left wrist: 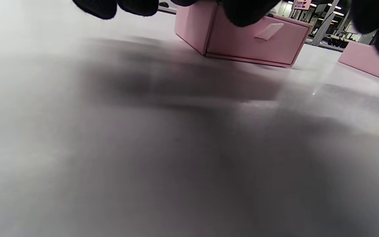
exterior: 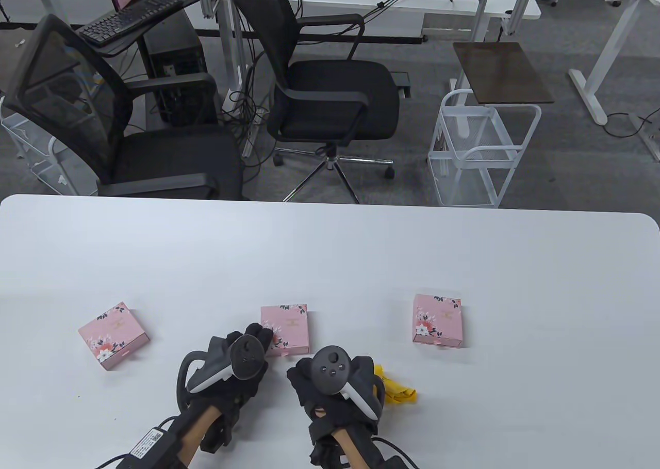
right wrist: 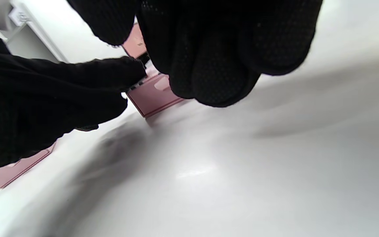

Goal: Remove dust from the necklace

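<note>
Three pink flowered boxes lie on the white table [exterior: 330,252]. No necklace shows in any view. My left hand [exterior: 256,337] reaches to the middle box [exterior: 287,327], its fingertips [left wrist: 245,13] at the box's near left corner, above the drawer's pull tab [left wrist: 270,30]. One left finger [right wrist: 133,70] touches that box [right wrist: 153,93]. My right hand [exterior: 304,378] rests on the table just in front of the box, with its fingers [right wrist: 215,65] curled into a fist around nothing. A yellow cloth [exterior: 397,386] lies crumpled against that hand's right side.
A second pink box [exterior: 113,335] sits to the left and a third [exterior: 438,320] to the right, the latter also in the left wrist view [left wrist: 367,61]. Beyond the table's far edge stand two black office chairs [exterior: 330,92] and a white wire cart [exterior: 479,149].
</note>
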A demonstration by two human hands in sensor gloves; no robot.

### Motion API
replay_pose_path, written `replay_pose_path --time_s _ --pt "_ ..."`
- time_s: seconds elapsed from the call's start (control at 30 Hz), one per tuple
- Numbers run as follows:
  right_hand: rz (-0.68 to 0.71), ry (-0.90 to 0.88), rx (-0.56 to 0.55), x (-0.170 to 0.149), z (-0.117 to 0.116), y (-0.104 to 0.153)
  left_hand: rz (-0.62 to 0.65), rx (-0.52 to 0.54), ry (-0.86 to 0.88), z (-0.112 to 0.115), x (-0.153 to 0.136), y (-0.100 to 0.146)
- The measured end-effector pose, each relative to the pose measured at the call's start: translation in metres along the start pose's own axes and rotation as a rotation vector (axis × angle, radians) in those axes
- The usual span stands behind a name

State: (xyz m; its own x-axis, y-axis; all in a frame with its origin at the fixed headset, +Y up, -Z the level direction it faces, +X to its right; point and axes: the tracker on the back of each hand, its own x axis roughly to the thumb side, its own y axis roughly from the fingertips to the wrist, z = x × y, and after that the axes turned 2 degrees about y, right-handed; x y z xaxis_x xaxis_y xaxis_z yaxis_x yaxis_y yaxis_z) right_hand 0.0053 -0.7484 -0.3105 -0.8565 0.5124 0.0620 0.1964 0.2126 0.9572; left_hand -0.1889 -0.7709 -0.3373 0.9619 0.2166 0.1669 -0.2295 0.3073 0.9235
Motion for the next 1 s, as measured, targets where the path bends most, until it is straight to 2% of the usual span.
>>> replay_pose_path --time_s 0.2,0.5,0.67,0.83,1.0 --pt "-0.261 -0.205 0.048 -0.002 -0.016 -0.03 0.018 0.011 -0.002 0.001 0.003 -0.002" --pt "-0.409 -0.553 0.019 -0.02 -0.032 -0.044 0.027 0.03 -0.026 0.001 0.009 -0.002" --pt "-0.447 -0.551 -0.049 -0.023 -0.034 -0.044 0.027 0.026 -0.044 0.001 0.011 -0.002" --pt "-0.434 -0.483 -0.041 -0.022 -0.032 -0.039 0.021 0.016 -0.071 0.0 0.012 -0.002" --pt "-0.425 -0.472 -0.014 -0.025 -0.034 -0.023 0.021 0.011 -0.076 -0.002 0.013 -0.004"
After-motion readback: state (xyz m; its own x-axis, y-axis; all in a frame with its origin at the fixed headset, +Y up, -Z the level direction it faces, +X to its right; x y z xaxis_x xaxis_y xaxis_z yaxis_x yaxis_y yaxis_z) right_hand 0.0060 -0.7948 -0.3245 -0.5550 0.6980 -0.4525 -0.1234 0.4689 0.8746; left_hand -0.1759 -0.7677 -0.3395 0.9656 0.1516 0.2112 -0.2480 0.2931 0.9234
